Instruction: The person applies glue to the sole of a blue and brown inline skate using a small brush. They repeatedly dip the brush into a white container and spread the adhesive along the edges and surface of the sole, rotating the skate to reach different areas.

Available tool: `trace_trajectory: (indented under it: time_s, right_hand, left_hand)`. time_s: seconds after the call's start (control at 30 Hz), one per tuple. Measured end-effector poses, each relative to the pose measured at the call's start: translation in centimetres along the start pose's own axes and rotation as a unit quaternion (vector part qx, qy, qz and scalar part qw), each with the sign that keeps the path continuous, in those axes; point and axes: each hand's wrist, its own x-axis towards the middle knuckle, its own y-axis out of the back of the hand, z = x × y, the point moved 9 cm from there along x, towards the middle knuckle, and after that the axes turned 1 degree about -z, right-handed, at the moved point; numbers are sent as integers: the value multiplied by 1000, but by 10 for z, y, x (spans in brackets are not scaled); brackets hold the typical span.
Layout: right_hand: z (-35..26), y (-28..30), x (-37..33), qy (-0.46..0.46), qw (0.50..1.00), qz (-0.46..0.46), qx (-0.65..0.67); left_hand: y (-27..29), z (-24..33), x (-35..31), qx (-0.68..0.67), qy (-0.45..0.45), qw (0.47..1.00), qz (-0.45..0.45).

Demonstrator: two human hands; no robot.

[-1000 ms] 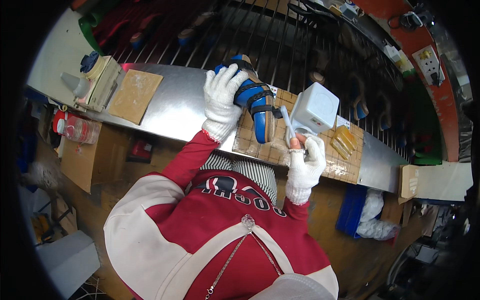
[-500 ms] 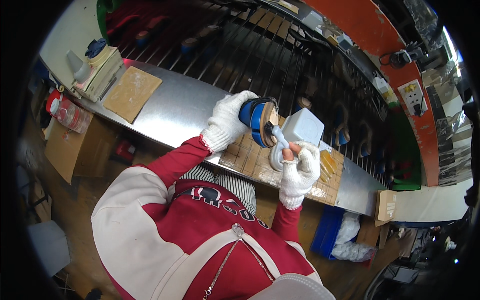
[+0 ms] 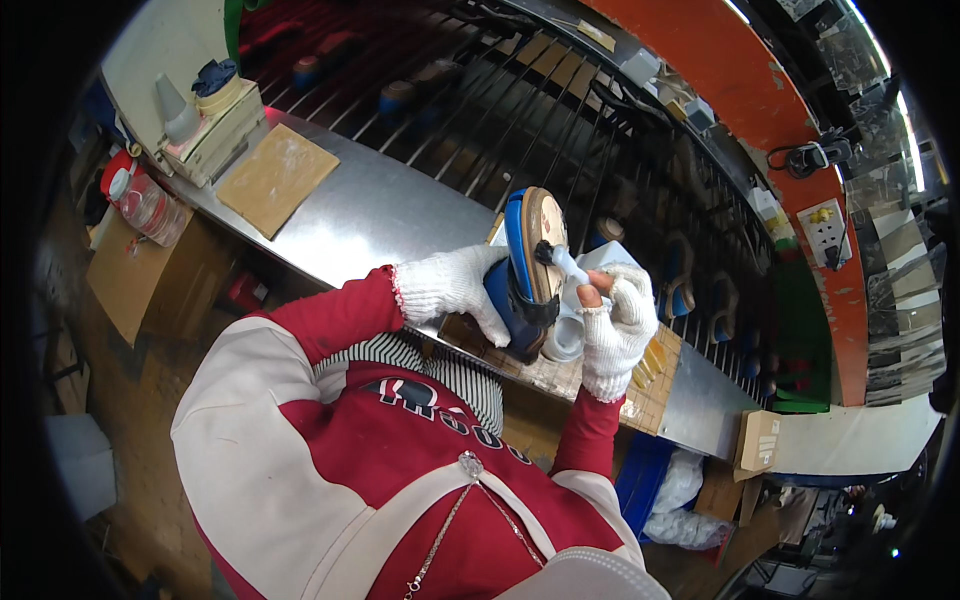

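A gloved grip of my left hand (image 3: 455,288) steadies a shoe (image 3: 520,245) with a blue upper, dark straps and a tan sole. It is held on end with the sole edge facing right. My right hand (image 3: 617,325), in a white glove with bare thumb and fingertip showing, pinches a small brush (image 3: 570,264) by its pale handle. The dark bristles touch the sole's underside. Partly behind the right hand is a white container (image 3: 622,256), and below the brush sits a round whitish pot (image 3: 565,342), partly hidden.
Yellowish pieces (image 3: 655,362) lie on a taped cardboard sheet (image 3: 650,400) on the metal ledge (image 3: 370,215). Beyond runs a rack of dark bars (image 3: 480,150) carrying several other shoes. A brown board (image 3: 278,180) and a wooden box (image 3: 215,130) are at left.
The shoe has been turned so that it stands taller, with more of its sole showing. My left hand has moved lower on it, and the brush is still against the sole.
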Motion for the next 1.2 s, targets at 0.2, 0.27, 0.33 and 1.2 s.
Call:
trace_trajectory:
  time_s: [0.2, 0.27, 0.33, 1.2]
  right_hand:
    - [25, -3, -28, -92, 995, -20, 32]
    - [28, -1, -37, -95, 995, -30, 22]
    - [31, 2, -47, -94, 995, -42, -2]
    - [82, 65, -132, -147, 874, -111, -449]
  left_hand:
    - [-16, -31, -5, -71, 60, 992, -85]
    - [-18, -39, -5, -69, 75, 991, -89]
    - [-22, -47, -6, -76, 100, 987, -96]
    - [-1, -52, -13, -550, -57, 833, -13]
